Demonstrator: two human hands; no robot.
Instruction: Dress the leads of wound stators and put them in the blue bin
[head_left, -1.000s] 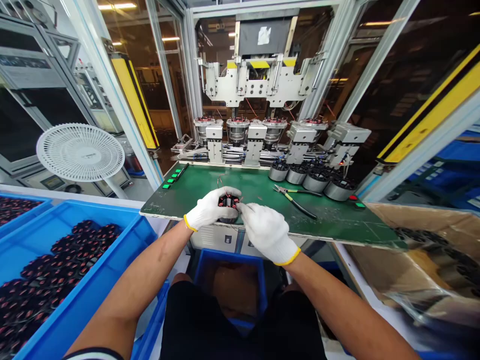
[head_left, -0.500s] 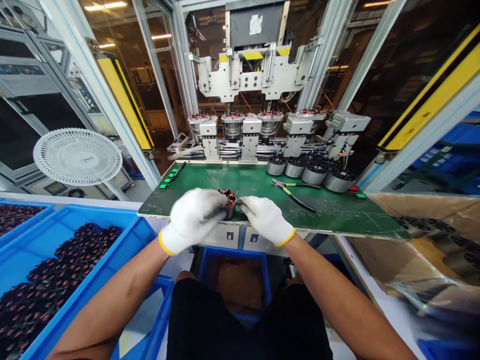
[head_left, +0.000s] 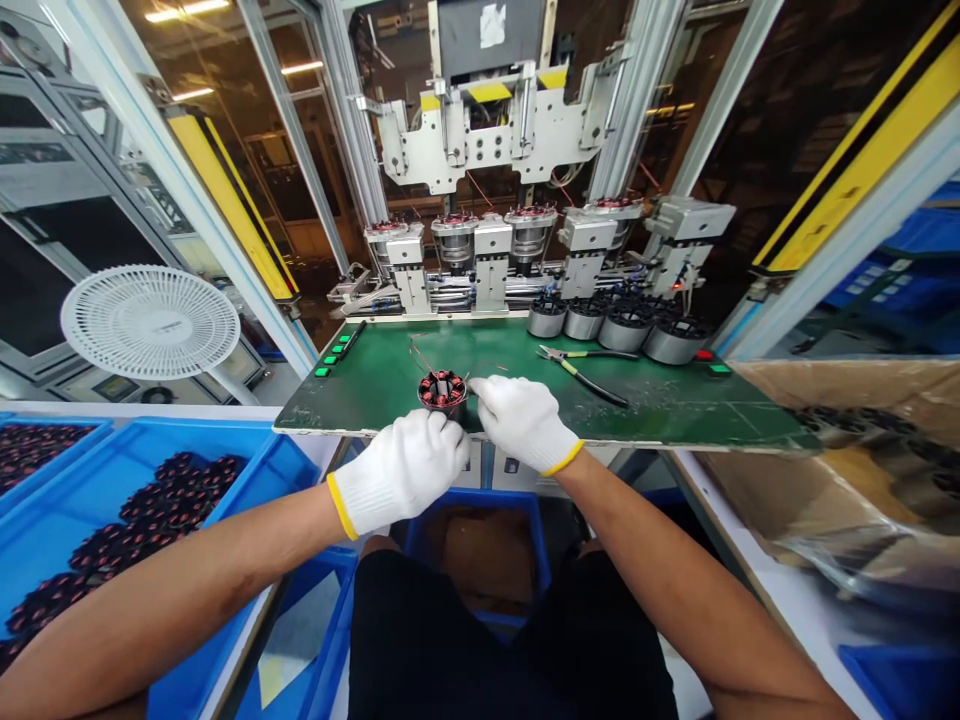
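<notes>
A wound motor stator (head_left: 441, 388), black with red copper coils, stands upright near the front edge of the green worktop (head_left: 360, 395). Thin copper wire ends (head_left: 417, 350) rise from its far left side. My left hand (head_left: 416, 462), in a white glove with a yellow cuff, is closed just in front of the stator and covers its lower near side; what its curled fingers hold is hidden. My right hand (head_left: 521, 420), gloved alike, has its fingertips pressed together against the stator's right side. Cutting pliers (head_left: 585, 375) with black and yellow-green handles lie to the right.
Several metal cylinders (head_left: 626, 330) stand at the worktop's back right. Behind is a machine (head_left: 491, 150) with several stators on fixtures. Blue bins (head_left: 262, 470) of stators sit left, beside a white fan (head_left: 150, 320). A cardboard box (head_left: 757, 490) of cylinders is at right.
My left hand has moved from the stator's left side to its near side, lower and rightward, uncovering the coils. My right hand stays at the stator's right. The view has shifted slightly.
</notes>
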